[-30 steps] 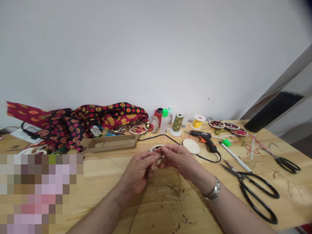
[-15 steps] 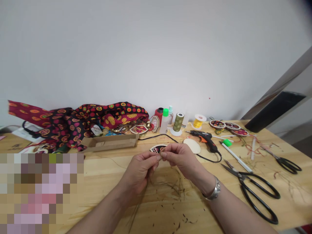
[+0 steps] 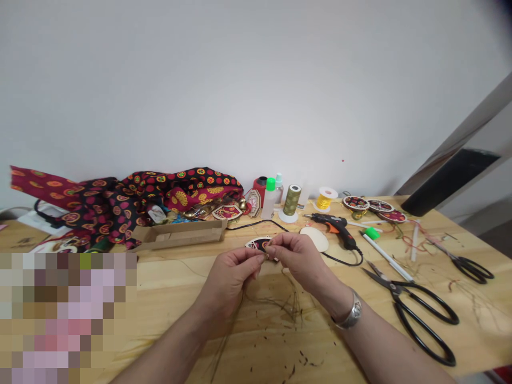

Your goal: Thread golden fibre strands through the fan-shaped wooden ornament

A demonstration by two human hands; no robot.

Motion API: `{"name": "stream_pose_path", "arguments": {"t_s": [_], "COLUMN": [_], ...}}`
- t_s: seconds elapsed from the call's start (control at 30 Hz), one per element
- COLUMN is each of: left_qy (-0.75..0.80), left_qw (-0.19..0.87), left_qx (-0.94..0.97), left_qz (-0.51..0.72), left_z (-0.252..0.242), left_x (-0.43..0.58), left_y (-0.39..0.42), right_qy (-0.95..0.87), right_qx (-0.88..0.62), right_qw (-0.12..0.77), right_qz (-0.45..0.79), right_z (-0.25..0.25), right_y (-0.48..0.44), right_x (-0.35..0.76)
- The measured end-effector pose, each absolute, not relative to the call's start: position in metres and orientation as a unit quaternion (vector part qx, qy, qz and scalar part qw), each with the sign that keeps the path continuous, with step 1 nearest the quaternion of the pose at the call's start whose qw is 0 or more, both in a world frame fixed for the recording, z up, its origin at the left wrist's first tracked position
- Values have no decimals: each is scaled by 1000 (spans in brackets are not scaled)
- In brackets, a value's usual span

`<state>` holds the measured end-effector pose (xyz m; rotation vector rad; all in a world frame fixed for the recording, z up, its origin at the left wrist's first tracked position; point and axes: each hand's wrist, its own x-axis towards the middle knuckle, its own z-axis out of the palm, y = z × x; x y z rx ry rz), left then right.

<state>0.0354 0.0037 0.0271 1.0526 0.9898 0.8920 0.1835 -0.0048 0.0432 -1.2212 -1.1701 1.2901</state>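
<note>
Partly hidden strands (image 3: 276,305), pinched: left hand (image 3: 230,280), right hand (image 3: 298,261).

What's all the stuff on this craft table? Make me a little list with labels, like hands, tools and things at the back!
Hands: left hand and right hand meet fingertip to fingertip, both pinching thin olive threads that trail onto the wooden table
Behind the fingertips: small patterned ornament
Tools on the right: glue gun, big black scissors, smaller scissors
At the back: patterned fabric, cardboard box, olive thread spool, yellow spool
</note>
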Motion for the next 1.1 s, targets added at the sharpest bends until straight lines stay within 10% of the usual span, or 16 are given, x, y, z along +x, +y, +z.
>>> {"name": "stream_pose_path", "arguments": {"t_s": [1.1], "left_qy": [415], "left_qw": [660], "left_qx": [489], "left_qz": [392], "left_z": [32], "left_x": [35], "left_y": [-2], "right_qy": [-545], "right_qx": [-529], "right_qw": [494], "right_qz": [422], "right_z": [41], "right_y": [-5], "right_x": [183]}}
